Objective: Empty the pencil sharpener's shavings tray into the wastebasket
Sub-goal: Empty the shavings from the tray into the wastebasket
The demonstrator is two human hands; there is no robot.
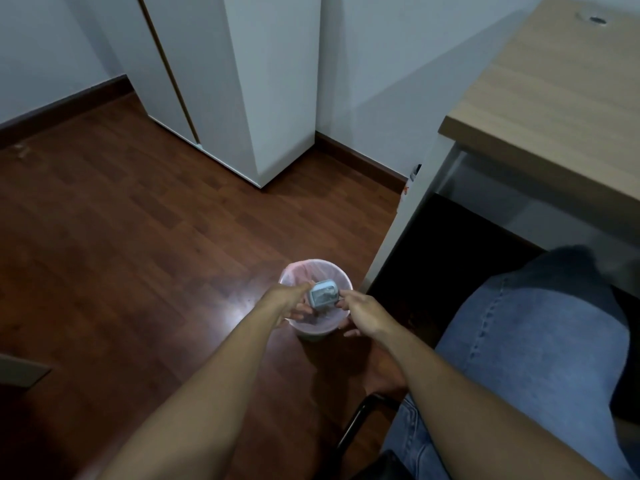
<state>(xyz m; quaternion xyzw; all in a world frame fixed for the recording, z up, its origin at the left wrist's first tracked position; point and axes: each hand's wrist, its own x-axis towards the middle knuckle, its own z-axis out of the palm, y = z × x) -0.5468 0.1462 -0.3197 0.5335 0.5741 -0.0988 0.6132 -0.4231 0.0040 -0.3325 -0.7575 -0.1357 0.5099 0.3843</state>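
The person sits beside a light wood desk (pixel 554 98) and reaches both bare arms down over a small round wastebasket lined with a pink plastic bag (pixel 294 271), which stands on the dark reddish wooden floor (pixel 121 220) just off the desk's near leg. Between the hands, directly above the basket's mouth, is a small pale grey-blue plastic sharpener piece with a clear window (pixel 323 294). The left hand (pixel 294 303) has its fingers closed on the piece's left side; the right hand (pixel 360 315) pinches its right edge with thumb and fingertips. Both hands are clamped on it, not spread.

The basket is narrow, so I'd say a tilt toward the rim could send shavings onto the floor instead of into the bag. A hard shake might also loosen the two-sided pinch and drop the piece in with the rubbish. The loose bag lip could fold inward if knocked.

From here I cannot tell whether this is the tray alone or the whole sharpener, nor whether it is already tipped out. Dark specks seem to lie inside the bag, but they are too blurred to name. The hands hide the basket's near rim, and a blue-jeaned knee (pixel 536 341) covers the lower right.
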